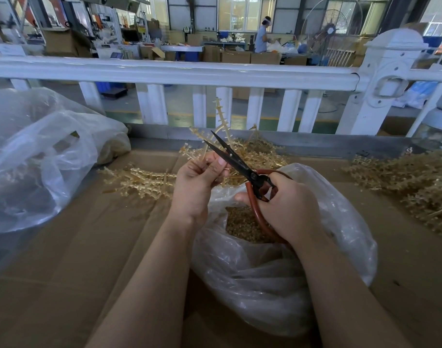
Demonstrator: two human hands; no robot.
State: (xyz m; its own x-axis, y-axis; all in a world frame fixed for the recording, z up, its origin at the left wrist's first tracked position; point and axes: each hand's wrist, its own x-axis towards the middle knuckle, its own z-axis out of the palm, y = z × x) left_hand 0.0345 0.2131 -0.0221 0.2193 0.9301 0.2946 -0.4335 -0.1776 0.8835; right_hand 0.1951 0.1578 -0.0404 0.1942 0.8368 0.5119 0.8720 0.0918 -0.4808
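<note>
1. At the near edge of the cardboard-covered surface, both forearms reach in. Bare cardboard lies open to their left, up to the near left corner.
2. A clear plastic bag sits right of the middle under the right forearm. Its mouth gapes below the hands, with small amber cut pieces inside.
3. The right hand grips the red handles of the scissors, fingers curled round the loop. The dark blades are parted and point far-left.
4. The left hand pinches an amber plastic sprue between thumb and fingers. It stands upright above the far side of the bag's mouth, and the blades cross its lower stem just beside the thumb.
5. A sprue pile spreads behind the hands toward the far edge, and a second heap crowds the right edge. A strip of bare cardboard lies between them.
6. A large crumpled bag fills the far left corner.
7. A grey rim closes the far edge, with a white railing just behind it.
</note>
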